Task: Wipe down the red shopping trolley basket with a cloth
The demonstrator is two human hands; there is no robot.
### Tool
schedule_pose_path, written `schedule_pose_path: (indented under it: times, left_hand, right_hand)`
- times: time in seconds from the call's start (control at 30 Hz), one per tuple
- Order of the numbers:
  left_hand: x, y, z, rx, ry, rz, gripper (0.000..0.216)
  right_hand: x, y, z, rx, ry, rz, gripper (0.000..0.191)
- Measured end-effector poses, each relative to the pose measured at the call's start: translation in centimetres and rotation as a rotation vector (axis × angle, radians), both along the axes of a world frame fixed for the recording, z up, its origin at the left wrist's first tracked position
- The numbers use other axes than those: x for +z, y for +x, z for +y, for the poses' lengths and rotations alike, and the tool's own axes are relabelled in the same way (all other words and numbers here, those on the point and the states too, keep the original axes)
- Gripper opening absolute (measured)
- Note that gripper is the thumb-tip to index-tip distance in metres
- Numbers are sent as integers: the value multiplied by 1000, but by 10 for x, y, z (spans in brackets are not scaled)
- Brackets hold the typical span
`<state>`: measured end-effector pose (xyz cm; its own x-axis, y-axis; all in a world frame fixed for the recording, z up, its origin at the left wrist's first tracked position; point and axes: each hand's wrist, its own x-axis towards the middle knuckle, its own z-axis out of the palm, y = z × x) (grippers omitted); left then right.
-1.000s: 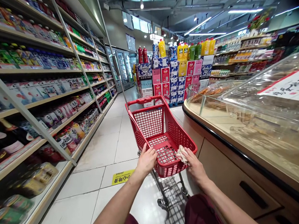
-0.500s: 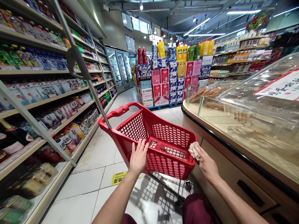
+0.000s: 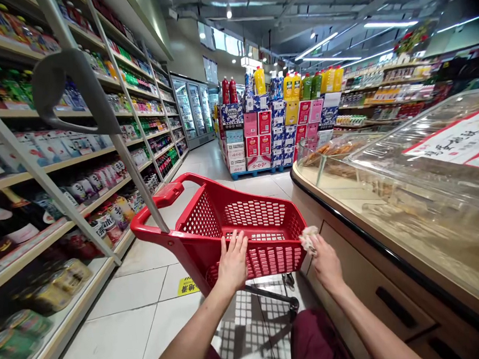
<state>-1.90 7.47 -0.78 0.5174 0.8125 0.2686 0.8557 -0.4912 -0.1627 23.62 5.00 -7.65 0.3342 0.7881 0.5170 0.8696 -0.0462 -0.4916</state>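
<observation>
A red plastic shopping cart [image 3: 252, 206] with perforated basket walls stands before me, its handle toward the left. A metal pole [image 3: 137, 177] with a grey hook-shaped grip [image 3: 72, 92] rises from the handle end. On the near side rim rests my left hand [image 3: 232, 261], its fingers extended over the edge and holding nothing. My right hand [image 3: 326, 260] is closed around a crumpled whitish cloth [image 3: 310, 240], which touches the basket's right front corner. Part of the cloth is hidden by my fingers.
Shelves of drinks [image 3: 61, 140] line the left. A display counter [image 3: 385, 204] with clear covers stands close on the right. Stacked drink cartons [image 3: 261, 135] rise ahead. A yellow floor sign [image 3: 188, 285] marks the tiles, and glass-door fridges [image 3: 193, 104] stand farther back.
The cart has turned, its handle end swinging left and nearer to me, with the pole and grip appearing larger. My left hand has shifted slightly right; my right hand slightly left with the cloth.
</observation>
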Motion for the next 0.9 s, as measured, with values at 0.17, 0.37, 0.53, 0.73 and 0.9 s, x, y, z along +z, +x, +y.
schedule_pose_path:
  times: [0.17, 0.37, 0.53, 0.73, 0.9]
  left_hand:
    - [3, 8, -5, 18, -3, -8, 63]
    - [17, -18, -6, 124, 128, -34, 57]
    - [16, -25, -6, 109, 111, -22, 50]
    - [14, -18, -9, 103, 120, -4, 52]
    - [15, -21, -13, 83, 124, -8, 54]
  right_hand:
    - [16, -61, 21, 298, 108, -70, 62]
    - [17, -28, 31, 67, -14, -72, 53]
    - [13, -10, 28, 91, -115, -59, 42]
    - [10, -31, 30, 186, 100, 20, 38]
    - [29, -110, 29, 568, 270, -53, 43]
